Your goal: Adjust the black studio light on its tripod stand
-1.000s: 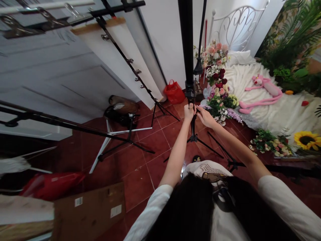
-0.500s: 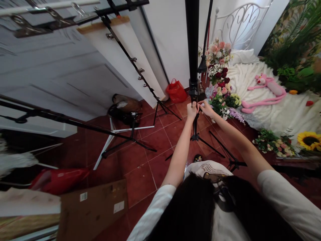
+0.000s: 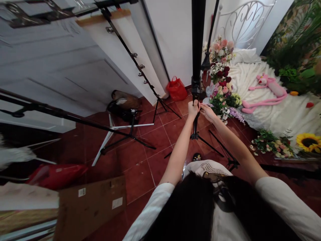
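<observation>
In front of me rises a black tripod stand [image 3: 198,43], its legs spread on the red tiles. My left hand [image 3: 194,109] is wrapped round its pole, just below a black collar. On the pole's right side my right hand [image 3: 207,111] touches the left one, its fingers pinched together at the stand. Whatever lies between those fingertips is hidden; I cannot tell if it is a knob. A thinner black pole with a dark flared end [image 3: 206,62] hangs beside the stand.
Left are a black crossbar [image 3: 62,115] on a stand, a cardboard box [image 3: 92,204] and a clip-lined bar [image 3: 125,43]. A red bag [image 3: 177,88] sits by the wall. Right are flowers [image 3: 222,83], a pink plush toy [image 3: 272,88] on white fabric [image 3: 240,73], and a sunflower [image 3: 308,141].
My left hand keeps its grip on the pole. The right hand has shifted slightly down, its fingers drawn closer together. The view has shifted a little, and the stand appears slightly further right.
</observation>
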Available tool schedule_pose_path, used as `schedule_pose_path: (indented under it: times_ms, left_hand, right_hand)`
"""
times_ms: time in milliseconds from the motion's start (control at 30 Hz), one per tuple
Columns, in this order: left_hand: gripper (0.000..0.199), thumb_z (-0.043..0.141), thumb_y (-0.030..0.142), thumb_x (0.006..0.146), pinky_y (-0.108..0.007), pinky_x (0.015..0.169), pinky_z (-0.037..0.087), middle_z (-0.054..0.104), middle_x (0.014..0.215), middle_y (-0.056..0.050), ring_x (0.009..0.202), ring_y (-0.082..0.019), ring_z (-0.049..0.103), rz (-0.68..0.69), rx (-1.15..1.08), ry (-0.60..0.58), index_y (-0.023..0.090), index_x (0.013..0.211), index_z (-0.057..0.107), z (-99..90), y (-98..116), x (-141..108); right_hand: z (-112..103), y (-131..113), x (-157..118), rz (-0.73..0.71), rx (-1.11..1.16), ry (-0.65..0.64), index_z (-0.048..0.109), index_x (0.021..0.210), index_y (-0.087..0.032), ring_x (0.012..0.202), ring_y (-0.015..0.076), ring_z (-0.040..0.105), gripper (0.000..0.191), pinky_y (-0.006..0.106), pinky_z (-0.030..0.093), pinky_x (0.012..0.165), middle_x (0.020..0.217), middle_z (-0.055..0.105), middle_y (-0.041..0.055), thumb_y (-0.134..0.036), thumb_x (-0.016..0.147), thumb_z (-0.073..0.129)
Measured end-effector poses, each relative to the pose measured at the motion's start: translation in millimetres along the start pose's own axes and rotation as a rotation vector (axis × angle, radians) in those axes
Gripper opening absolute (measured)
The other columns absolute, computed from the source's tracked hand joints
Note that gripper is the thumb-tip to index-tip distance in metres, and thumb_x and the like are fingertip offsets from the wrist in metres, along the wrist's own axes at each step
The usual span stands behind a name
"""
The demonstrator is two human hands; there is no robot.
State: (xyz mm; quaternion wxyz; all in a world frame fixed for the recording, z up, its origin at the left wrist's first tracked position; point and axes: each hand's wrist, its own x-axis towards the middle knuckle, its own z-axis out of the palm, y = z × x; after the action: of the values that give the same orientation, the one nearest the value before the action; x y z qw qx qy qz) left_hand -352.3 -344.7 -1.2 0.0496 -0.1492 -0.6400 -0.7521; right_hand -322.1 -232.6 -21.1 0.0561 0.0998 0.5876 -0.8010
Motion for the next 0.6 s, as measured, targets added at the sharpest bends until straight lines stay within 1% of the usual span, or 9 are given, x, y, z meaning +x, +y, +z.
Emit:
schedule_pose_path:
  times_ms: [67, 133, 200, 267, 367, 467, 533, 600]
  left_hand:
    - [0.083, 0.031, 0.096, 0.074, -0.026, 0.043, 0.03, 0.036, 0.033, 0.002, 0.033, -0.007, 0.038, 0.0, -0.002, 0.01, 0.02, 0.041, 0.042, 0.5, -1, 0]
    - [0.083, 0.03, 0.095, 0.075, -0.026, 0.045, 0.033, 0.035, 0.033, 0.002, 0.034, -0.008, 0.039, -0.008, -0.003, 0.031, 0.02, 0.041, 0.043, 1.2, -1, 0]
    - [0.083, 0.029, 0.095, 0.076, -0.026, 0.046, 0.035, 0.034, 0.033, 0.003, 0.034, -0.008, 0.039, -0.007, -0.008, 0.045, 0.02, 0.041, 0.042, 1.7, -2, -1]
    - [0.083, 0.028, 0.095, 0.076, -0.026, 0.045, 0.035, 0.034, 0.033, 0.003, 0.034, -0.008, 0.039, 0.003, -0.006, 0.041, 0.02, 0.042, 0.043, 1.6, -3, -1]
    - [0.083, 0.028, 0.094, 0.077, -0.026, 0.044, 0.032, 0.035, 0.034, 0.002, 0.034, -0.008, 0.038, 0.009, 0.015, 0.03, 0.02, 0.043, 0.043, 0.8, -3, -2]
    - [0.083, 0.028, 0.095, 0.076, -0.026, 0.044, 0.031, 0.036, 0.034, 0.002, 0.033, -0.008, 0.037, -0.003, 0.035, 0.029, 0.02, 0.044, 0.043, 0.0, -3, -2]
    - [0.083, 0.028, 0.096, 0.074, -0.026, 0.043, 0.029, 0.037, 0.034, 0.002, 0.033, -0.008, 0.037, -0.002, 0.042, 0.032, 0.02, 0.044, 0.044, -0.2, -2, -2]
    - [0.084, 0.028, 0.097, 0.073, -0.026, 0.043, 0.028, 0.037, 0.034, 0.002, 0.033, -0.008, 0.038, 0.003, 0.04, 0.037, 0.02, 0.043, 0.045, 0.0, -1, -2]
  right_hand:
    - [4, 7, -11, 0.032, 0.176, 0.049, 0.068, 0.098, -0.027, 0.082, 0.0109, 0.067, 0.017, 0.022, 0.053, 0.081, 0.089, 0.073, -0.0048, -0.036, 0.083, 0.071]
    - [8, 12, -18, 0.032, 0.304, 0.062, 0.068, 0.099, -0.028, 0.089, 0.0122, 0.068, 0.018, 0.023, 0.053, 0.084, 0.094, 0.074, -0.0038, -0.036, 0.084, 0.071]
    - [14, 15, -23, 0.011, 0.355, 0.082, 0.067, 0.098, -0.027, 0.094, 0.0132, 0.068, 0.018, 0.023, 0.053, 0.085, 0.095, 0.074, -0.0028, -0.038, 0.084, 0.072]
    - [19, 19, -25, -0.022, 0.356, 0.138, 0.065, 0.098, -0.027, 0.094, 0.0135, 0.068, 0.02, 0.024, 0.054, 0.084, 0.094, 0.073, -0.0029, -0.039, 0.083, 0.073]
    - [25, 23, -24, -0.078, 0.372, 0.243, 0.061, 0.099, -0.028, 0.09, 0.0121, 0.067, 0.023, 0.024, 0.054, 0.082, 0.09, 0.07, -0.0049, -0.038, 0.083, 0.074]
    - [29, 26, -18, -0.114, 0.44, 0.308, 0.056, 0.095, -0.027, 0.079, 0.0093, 0.065, 0.027, 0.021, 0.052, 0.075, 0.082, 0.067, -0.0079, -0.034, 0.08, 0.078]
    - [31, 26, -13, -0.1, 0.445, 0.354, 0.053, 0.091, -0.026, 0.067, 0.0079, 0.061, 0.031, 0.019, 0.05, 0.066, 0.074, 0.062, -0.0093, -0.033, 0.078, 0.08]
    - [33, 26, -7, -0.075, 0.394, 0.41, 0.05, 0.087, -0.024, 0.059, 0.0071, 0.055, 0.033, 0.019, 0.047, 0.06, 0.067, 0.055, -0.0101, -0.033, 0.077, 0.081]
